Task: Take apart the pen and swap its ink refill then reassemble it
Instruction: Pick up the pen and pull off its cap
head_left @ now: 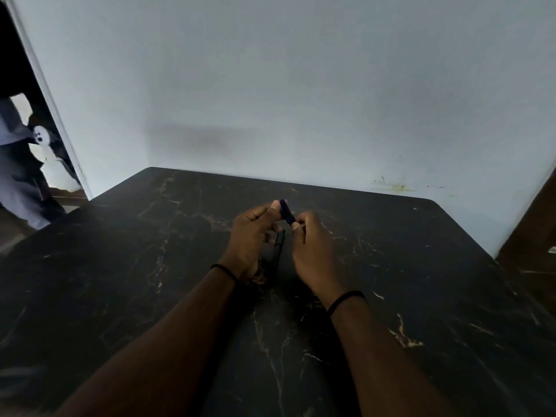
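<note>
A short dark blue pen (pixel 287 212) is held above the middle of the black marble table (pixel 421 296), tilted from upper left to lower right. My left hand (pixel 251 236) pinches its upper end between thumb and fingers. My right hand (pixel 311 248) grips its lower end with the fingertips. Below and between the hands a dark slim pen-like piece (pixel 279 245) lies on the table, partly hidden by my left hand. The dim light hides finer detail of the pen.
The table's far edge meets a pale blue wall (pixel 301 85). At the far left an open doorway (pixel 27 130) shows a person's legs. A dark wooden surface (pixel 532 230) stands at the right.
</note>
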Tool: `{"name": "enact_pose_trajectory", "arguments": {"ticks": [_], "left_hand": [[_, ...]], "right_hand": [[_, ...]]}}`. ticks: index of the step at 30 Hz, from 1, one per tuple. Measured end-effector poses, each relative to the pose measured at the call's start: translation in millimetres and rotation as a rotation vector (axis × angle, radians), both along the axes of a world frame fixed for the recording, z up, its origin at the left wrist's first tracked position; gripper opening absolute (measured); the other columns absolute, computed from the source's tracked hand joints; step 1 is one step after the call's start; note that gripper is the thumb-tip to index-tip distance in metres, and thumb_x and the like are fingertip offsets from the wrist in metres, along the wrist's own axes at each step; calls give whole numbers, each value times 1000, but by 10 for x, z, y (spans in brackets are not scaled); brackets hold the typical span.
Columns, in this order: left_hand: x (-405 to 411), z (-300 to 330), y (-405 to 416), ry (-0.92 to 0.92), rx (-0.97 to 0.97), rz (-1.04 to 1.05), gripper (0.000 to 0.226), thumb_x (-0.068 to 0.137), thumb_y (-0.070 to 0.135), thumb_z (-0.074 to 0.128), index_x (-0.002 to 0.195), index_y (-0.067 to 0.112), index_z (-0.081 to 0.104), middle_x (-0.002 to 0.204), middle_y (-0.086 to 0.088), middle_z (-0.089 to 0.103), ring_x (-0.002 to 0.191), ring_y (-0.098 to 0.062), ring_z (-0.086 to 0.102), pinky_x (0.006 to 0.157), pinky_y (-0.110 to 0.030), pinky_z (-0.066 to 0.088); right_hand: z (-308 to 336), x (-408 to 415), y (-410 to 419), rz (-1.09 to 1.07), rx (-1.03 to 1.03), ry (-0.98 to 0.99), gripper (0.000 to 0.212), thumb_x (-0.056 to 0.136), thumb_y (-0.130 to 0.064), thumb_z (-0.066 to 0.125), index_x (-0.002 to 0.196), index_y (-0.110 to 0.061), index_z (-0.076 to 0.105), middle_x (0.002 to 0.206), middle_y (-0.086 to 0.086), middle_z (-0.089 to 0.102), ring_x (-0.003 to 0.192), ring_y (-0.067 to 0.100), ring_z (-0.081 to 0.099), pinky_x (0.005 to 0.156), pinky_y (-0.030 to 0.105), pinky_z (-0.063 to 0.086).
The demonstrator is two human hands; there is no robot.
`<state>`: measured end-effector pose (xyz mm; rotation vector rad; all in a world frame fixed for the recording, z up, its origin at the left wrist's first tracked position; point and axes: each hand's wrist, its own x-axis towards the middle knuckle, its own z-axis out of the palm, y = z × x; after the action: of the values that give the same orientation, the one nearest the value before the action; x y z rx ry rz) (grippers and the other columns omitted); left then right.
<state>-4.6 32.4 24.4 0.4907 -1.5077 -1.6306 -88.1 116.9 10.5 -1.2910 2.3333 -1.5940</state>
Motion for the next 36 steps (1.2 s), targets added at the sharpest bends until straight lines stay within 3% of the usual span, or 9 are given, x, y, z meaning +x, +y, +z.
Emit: {"name": "enact_pose_trajectory", "arguments": {"ticks": [3,8,12,15,18,22,26,33,36], "left_hand": [[6,-20,-9,-1,25,8,23,95,19,59,109,5,72,98,-15,70,67,-13,49,53,-18,42],[9,-31,-20,-1,101,-5,26,92,14,62,109,-4,69,92,-18,64,73,-25,50,62,-26,43],[-17,-46,-4,7,135,-39,22,94,13,60,106,-3,69,85,-18,59,56,-14,49,45,-16,42],[-30,-60,-19,19,159,-77,19,94,15,60,102,2,71,77,-12,60,58,-15,49,46,-20,45],[-42,-66,-23,42,169,-124,18,94,16,59,99,5,73,88,-9,70,63,-17,52,51,-24,46],[-51,-72,-19,60,192,-115,18,95,13,58,97,1,72,85,-8,72,59,-13,53,55,-24,47],[-40,-57,-22,80,166,-47,18,96,10,55,92,1,70,88,-13,67,63,-17,44,61,-28,37],[23,-23,-191,71,159,163,19,97,20,57,86,9,69,75,-5,66,52,-9,41,47,-22,34],[87,-74,-345,-162,-110,382,25,92,29,65,72,14,68,58,2,63,46,-8,53,51,-27,46]], "right_hand": [[-25,-12,-8,45,28,-38,17,103,-29,43,104,-23,58,85,-8,58,76,7,55,61,27,39],[-78,-7,-32,8,71,-39,35,101,-32,48,68,-21,45,65,-5,48,60,11,47,53,30,28],[-101,-9,-35,-44,114,-46,37,101,-38,45,69,-19,49,66,-3,52,63,16,52,53,31,30],[-111,9,-40,-71,165,-41,41,101,-44,40,67,-22,46,68,-3,53,68,20,55,60,33,34],[-108,6,-42,-102,158,-59,42,99,-47,38,68,-22,47,69,-2,54,71,21,56,62,33,36],[-85,12,-38,-139,179,-8,45,100,-47,39,63,-21,45,64,-3,51,63,16,51,53,30,29],[-42,52,-14,-176,201,27,55,98,-53,42,56,-17,42,55,-2,47,53,11,46,47,28,23],[-47,91,125,-158,278,106,60,98,-62,32,59,-18,43,60,-2,49,59,17,51,54,31,30],[-54,56,145,-169,243,101,47,102,-52,33,68,-22,43,66,-3,49,67,21,53,62,32,35]]}}
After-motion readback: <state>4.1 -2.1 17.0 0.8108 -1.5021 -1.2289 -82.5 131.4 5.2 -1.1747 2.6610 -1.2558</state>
